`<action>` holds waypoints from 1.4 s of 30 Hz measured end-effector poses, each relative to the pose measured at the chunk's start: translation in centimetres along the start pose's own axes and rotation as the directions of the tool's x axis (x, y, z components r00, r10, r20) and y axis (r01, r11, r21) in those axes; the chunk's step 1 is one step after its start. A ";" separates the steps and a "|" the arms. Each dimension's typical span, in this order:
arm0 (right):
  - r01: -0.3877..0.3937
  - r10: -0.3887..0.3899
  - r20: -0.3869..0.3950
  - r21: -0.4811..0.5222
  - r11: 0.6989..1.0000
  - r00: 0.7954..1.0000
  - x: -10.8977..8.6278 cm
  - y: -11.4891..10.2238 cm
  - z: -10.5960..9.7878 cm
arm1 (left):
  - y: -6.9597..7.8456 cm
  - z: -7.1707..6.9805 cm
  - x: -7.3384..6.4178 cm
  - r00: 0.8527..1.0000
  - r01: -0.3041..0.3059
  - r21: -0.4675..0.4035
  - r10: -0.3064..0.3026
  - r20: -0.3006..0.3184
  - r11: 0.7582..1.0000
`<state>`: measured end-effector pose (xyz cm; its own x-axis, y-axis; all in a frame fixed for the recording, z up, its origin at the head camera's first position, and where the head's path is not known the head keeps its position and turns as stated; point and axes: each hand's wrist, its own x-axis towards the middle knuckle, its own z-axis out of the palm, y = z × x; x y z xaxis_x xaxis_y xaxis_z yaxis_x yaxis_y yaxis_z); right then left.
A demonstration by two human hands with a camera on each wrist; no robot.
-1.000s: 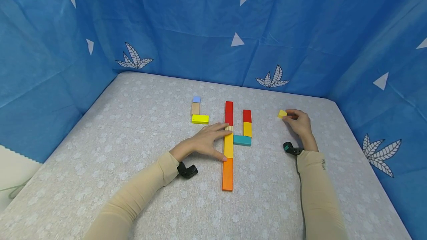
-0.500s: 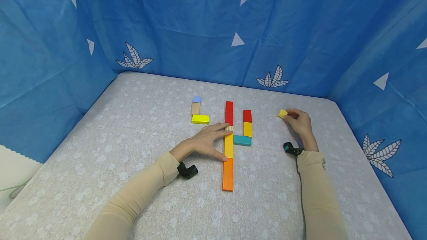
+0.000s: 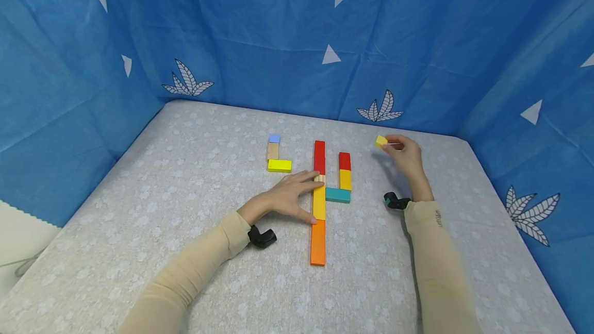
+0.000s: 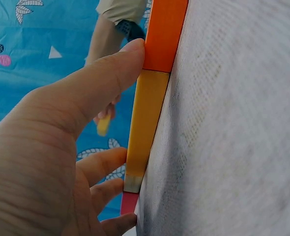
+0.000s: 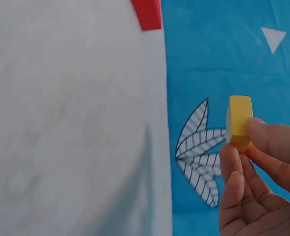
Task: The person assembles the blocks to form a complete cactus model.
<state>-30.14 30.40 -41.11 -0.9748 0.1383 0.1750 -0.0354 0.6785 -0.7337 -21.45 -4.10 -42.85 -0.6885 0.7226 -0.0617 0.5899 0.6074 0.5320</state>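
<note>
My right hand [image 3: 407, 159] pinches a small yellow wooden block [image 3: 381, 142] between thumb and fingers, over the right part of the table. The right wrist view shows the block [image 5: 240, 123] upright at the fingertips. My left hand [image 3: 289, 196] lies beside a long straight column of blocks, its spread fingers and thumb touching the column. Red [image 3: 319, 157] is at the far end, then a narrow pale wood piece, a yellow-orange block [image 3: 319, 205] and an orange block [image 3: 317, 243] nearest me. Joined to the column's right side is a teal block [image 3: 337, 195].
A yellow block [image 3: 345, 180] and a red block [image 3: 344, 161] run away from the teal one. Left of the column, a bright yellow block [image 3: 280, 166], a wood-coloured block [image 3: 273, 151] and a blue block [image 3: 275, 138] form an L. Blue curtains [image 3: 260, 35] stand behind the table.
My right hand has lifted the small yellow block and carried it left and farther away from me. My left hand stays at the column.
</note>
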 end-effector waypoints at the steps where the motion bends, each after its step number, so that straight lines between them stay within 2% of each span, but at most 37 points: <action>1: 0.014 -0.014 0.002 0.003 1.000 1.000 0.2 -0.5 0.2 | 0.0 0.0 0.0 1.000 0.002 0.001 -0.002 0.000 1.000; 4: 0.018 -0.019 0.030 0.043 0.999 0.999 0.3 -3.6 0.3 | 0.0 0.0 0.0 1.000 0.007 0.005 -0.008 0.003 1.000; 8: 0.040 -0.044 0.051 0.060 0.997 0.998 1.4 -5.8 1.3 | 0.1 -0.1 0.0 1.000 0.015 -0.002 -0.015 0.007 1.000; 19: 0.071 -0.086 0.158 0.101 0.992 0.984 4.0 -9.6 5.1 | 0.1 0.2 0.2 1.000 0.012 0.007 -0.012 0.007 1.000; 29: 0.052 -0.065 0.271 0.056 0.997 0.960 4.8 -11.0 8.4 | 0.0 0.0 0.2 1.000 0.000 -0.001 0.000 0.002 1.000; 42: 0.028 -0.019 0.374 -0.019 0.999 0.927 5.2 -10.5 10.3 | 0.0 0.0 0.2 1.000 0.013 0.002 -0.013 0.010 1.000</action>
<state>-37.06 16.55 -39.25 -0.9856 -0.1544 -0.0696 -0.0585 0.6960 -0.7157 -21.62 -3.95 -42.82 -0.6917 0.7181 -0.0774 0.5816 0.6173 0.5298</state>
